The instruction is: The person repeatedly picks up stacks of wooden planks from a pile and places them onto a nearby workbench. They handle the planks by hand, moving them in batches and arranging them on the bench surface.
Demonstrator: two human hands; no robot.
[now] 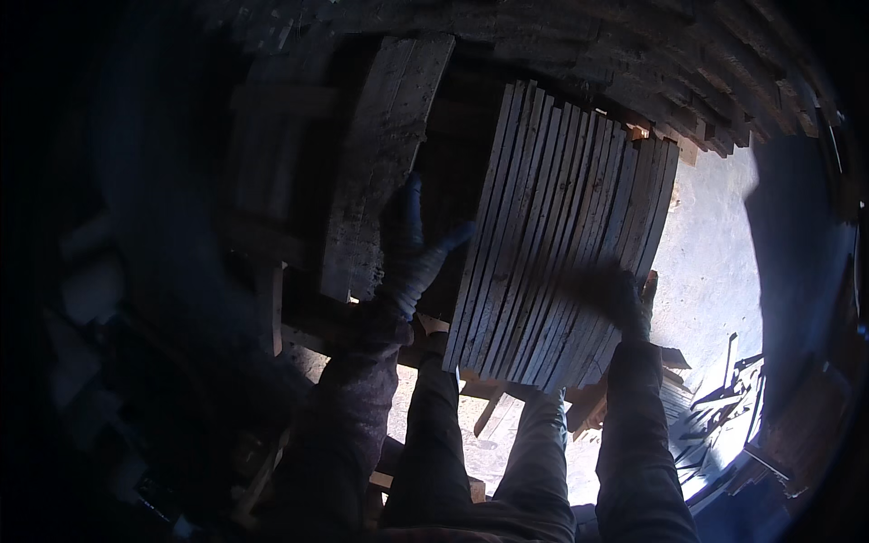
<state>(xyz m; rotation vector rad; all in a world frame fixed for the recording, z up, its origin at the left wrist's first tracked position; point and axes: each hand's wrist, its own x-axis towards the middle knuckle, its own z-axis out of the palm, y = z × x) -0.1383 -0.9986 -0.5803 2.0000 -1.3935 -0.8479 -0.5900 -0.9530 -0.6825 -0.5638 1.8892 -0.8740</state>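
Dim workspace, strong light only on the concrete floor point(715, 244) at right.

A bundle of thin grey wooden slats point(561, 235), stacked on edge side by side, stands in front of the person and leans away, its lower end near the knees.

Left hand point(418, 249), in a blue-and-grey glove, is raised just left of the bundle. Fingers are spread and open, fingertips near the bundle's left edge; whether they touch it, cannot tell in the shadow.

Right hand point(615, 294), dark glove, motion-blurred, lies on the lower right part of the bundle, in contact with the slat faces. Grip cannot be made out: too blurred to say whether fingers are curled or flat.

A broad, weathered dark plank point(385, 154) stands tilted just left of the left hand, apart from the bundle. Offcuts of pale wood point(588, 403) lie under the bundle's lower end. More stacked timber point(688, 81) arcs across the top.
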